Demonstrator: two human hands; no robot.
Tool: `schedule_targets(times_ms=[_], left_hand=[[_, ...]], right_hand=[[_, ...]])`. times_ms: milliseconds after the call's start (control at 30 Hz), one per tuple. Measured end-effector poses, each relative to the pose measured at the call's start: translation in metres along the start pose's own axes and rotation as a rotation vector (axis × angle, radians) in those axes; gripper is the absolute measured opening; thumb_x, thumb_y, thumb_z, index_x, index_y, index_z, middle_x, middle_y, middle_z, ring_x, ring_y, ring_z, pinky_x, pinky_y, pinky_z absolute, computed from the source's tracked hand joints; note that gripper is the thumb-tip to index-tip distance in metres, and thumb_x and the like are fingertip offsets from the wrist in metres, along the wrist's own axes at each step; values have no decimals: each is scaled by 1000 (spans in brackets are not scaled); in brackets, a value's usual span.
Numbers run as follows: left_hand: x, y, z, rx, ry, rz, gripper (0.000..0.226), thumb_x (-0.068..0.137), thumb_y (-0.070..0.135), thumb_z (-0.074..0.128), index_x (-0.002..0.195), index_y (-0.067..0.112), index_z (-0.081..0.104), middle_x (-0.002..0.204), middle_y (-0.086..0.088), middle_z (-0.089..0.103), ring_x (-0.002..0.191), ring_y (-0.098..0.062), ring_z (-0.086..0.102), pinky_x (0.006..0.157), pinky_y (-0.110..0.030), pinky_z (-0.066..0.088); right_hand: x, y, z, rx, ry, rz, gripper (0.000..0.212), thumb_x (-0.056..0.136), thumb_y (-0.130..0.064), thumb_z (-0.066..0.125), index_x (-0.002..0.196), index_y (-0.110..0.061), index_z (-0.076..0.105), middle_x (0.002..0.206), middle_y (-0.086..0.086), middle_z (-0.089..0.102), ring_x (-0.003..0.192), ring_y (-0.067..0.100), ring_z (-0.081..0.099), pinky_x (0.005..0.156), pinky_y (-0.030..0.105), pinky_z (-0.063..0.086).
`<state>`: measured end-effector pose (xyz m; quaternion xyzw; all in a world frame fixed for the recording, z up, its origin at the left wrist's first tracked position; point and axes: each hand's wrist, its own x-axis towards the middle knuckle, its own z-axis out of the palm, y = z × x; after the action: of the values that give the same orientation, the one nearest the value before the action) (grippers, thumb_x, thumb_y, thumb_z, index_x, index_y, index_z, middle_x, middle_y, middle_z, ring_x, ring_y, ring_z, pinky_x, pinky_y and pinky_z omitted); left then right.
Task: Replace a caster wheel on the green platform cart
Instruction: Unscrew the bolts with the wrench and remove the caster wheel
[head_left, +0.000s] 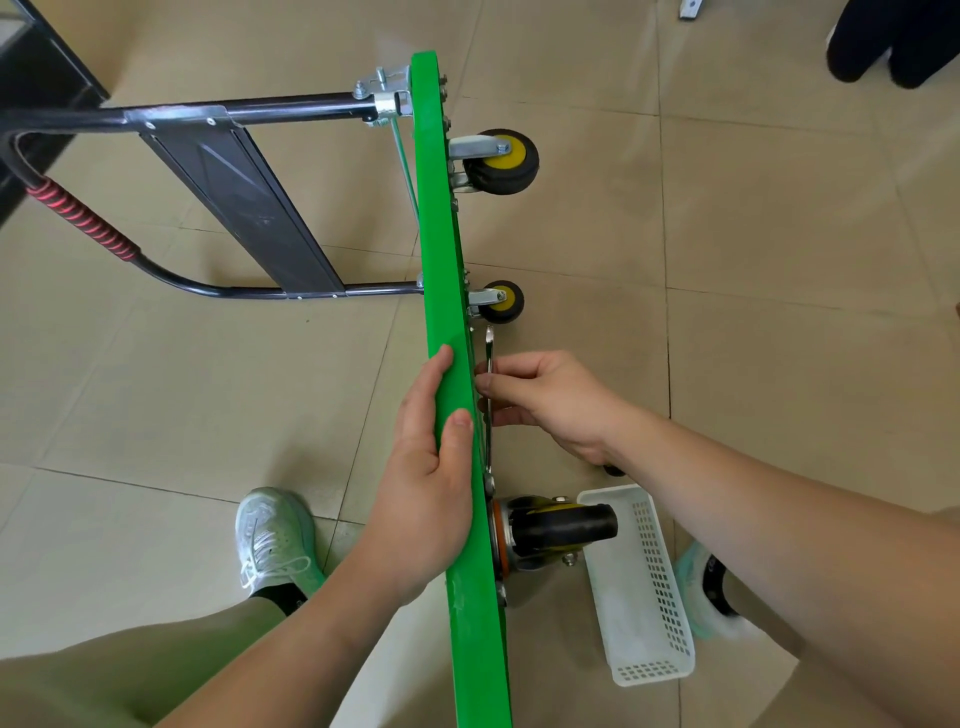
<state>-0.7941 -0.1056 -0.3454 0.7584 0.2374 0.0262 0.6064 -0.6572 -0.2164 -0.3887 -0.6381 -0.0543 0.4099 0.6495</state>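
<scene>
I have the cart (441, 291) tipped up on its side edge on the floor (727, 260), its handle (83, 223) out to the left. My left hand (426, 483) grips the deck's upper edge, thumb across the rim. My right hand (550, 400) pinches a wrench (489, 343) that lies flat along the underside. The wrench's lower end sits at the mounting plate of the near caster (561, 525). A white basket (644, 623) stands on the floor just beside that caster.
</scene>
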Motion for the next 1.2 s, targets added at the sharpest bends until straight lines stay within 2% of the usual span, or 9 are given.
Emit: schedule_targets(times_ms=[167,333,467,633,767,833,967,1100,1200], left_hand=[[1,-2,1,6,12,6,54,111,21,39,159,43,29,161,18,38,142,13,37,117,-8,27],[0,-3,1,-1,7,9,54,112,21,39,160,42,29,158,21,39,136,21,38,105,4,28],[0,-4,2,3,13,18,53,112,20,39,160,41,29,155,25,39,127,31,37,97,8,27],[0,-4,1,-12,13,20,53,112,23,39,159,44,30,158,22,40,137,17,40,115,-8,31],[0,-7,1,3,17,15,52,112,23,39,158,48,30,152,24,44,120,25,48,90,4,37],[0,-7,0,1,11,11,52,112,24,39,157,50,29,155,23,43,128,20,47,96,2,36],[1,-6,-1,5,5,16,53,112,25,39,157,50,28,160,22,38,142,12,38,118,-15,31],[2,-4,0,6,3,13,53,111,23,39,155,51,28,162,20,37,146,9,35,125,-22,27],[2,-4,0,2,-5,18,53,110,22,39,152,53,27,163,17,36,148,4,35,128,-28,26]], right_hand=[[-15,-4,-1,-41,-31,-103,18,94,-7,68,105,-19,79,108,5,78,101,16,73,90,36,60],[-35,-1,1,-60,-42,-221,25,87,-10,76,94,-33,82,101,-2,79,97,9,73,88,25,58],[-46,-1,3,-87,-36,-288,21,79,-20,80,94,-34,81,100,-1,79,98,13,73,93,30,58],[-37,-17,-7,-30,41,-338,24,85,-6,78,96,-27,80,98,-5,79,94,8,74,82,22,59],[-14,-17,-16,21,100,-199,17,90,-5,73,94,-21,77,84,-5,78,82,7,74,71,22,60],[-4,-11,-16,32,86,-123,14,91,-6,72,95,-18,76,82,-5,78,81,7,74,70,24,60],[12,-5,-18,101,46,-22,9,91,-6,72,99,-9,74,85,2,78,81,15,75,75,31,62],[23,-3,-18,117,12,75,17,93,-6,69,108,0,72,94,12,76,85,24,72,83,39,62],[27,0,-16,126,-20,154,16,95,-6,66,108,1,71,96,13,74,86,24,70,87,38,62]])
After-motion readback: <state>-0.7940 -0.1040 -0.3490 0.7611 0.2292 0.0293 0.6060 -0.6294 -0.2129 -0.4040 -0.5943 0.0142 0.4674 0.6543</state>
